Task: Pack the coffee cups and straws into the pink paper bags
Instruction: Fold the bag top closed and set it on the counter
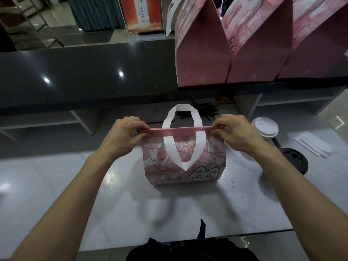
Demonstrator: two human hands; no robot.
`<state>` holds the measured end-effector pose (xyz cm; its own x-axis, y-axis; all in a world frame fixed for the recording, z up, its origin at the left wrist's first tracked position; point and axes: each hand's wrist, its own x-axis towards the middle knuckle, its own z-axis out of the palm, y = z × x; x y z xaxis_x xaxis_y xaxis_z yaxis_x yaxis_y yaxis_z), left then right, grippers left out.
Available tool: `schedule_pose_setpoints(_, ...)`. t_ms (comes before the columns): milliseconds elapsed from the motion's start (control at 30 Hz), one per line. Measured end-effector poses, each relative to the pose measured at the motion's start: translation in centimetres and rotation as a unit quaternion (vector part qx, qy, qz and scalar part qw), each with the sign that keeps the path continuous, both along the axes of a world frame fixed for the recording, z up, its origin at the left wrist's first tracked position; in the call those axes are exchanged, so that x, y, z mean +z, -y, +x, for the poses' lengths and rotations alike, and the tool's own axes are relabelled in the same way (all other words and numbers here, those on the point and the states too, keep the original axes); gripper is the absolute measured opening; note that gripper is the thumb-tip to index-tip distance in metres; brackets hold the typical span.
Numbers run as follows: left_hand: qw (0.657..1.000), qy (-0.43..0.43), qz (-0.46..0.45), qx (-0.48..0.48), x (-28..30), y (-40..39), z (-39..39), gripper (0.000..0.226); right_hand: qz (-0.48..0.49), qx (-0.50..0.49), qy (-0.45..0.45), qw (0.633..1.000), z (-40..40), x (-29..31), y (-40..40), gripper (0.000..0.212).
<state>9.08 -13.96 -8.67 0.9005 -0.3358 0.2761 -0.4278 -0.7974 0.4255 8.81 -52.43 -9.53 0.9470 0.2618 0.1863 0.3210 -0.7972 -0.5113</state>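
Pink paper is what my fingers are pinching right now: the left hand (123, 135) is nipping the folded top edge of the pink bag (183, 161) at its 9 o'clock corner, and the right hand (235, 133) is doing the same at 3 o'clock. The bag is standing on the white table (75, 181), dead centre, one white handle (181, 117) sticking up and the other flopping down the front. I'm guessing I'm creasing the mouth shut, so keeping both pinches level and pulling evenly outward should stop the fold skewing. A white-lidded cup (265, 127) is sitting at 3 o'clock, black straws (201, 112) at 12, and three more bags (203, 53) up on the dark counter (84, 72) around 1.
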Motion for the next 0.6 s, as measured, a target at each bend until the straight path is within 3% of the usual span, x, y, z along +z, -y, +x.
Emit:
schedule_pose_setpoints(200, 0.998, -0.014, 0.056, -0.002, 1.6, 0.5, -0.4, 0.022, -0.027, 0.016, 0.001, 1.000, -1.3, 2.4, -0.1, 0.022)
schedule_pose_setpoints(333, 0.997, -0.046, 0.044, -0.034, 4.8, 1.2, 0.4, 0.036, 0.041, 0.017, 0.019, 0.999, -0.6, 5.9, -1.7, 0.027)
schedule_pose_setpoints(400, 0.997, -0.048, 0.036, -0.049, 5.7, 2.7, 0.6, 0.047, -0.004, 0.045, -0.011, 0.999, 0.0, 6.8, -3.7, 0.045)
schedule_pose_setpoints(467, 0.993, -0.056, 0.074, -0.067, 5.9, 4.9, 0.6, 0.054, -0.109, 0.077, -0.049, 0.990, 0.4, 6.7, -5.8, 0.054)
schedule_pose_setpoints(600, 0.987, -0.034, 0.139, -0.071, 4.4, 7.7, 0.8, 0.030, -0.152, 0.098, -0.035, 0.983, 0.6, 5.1, -8.5, 0.024)
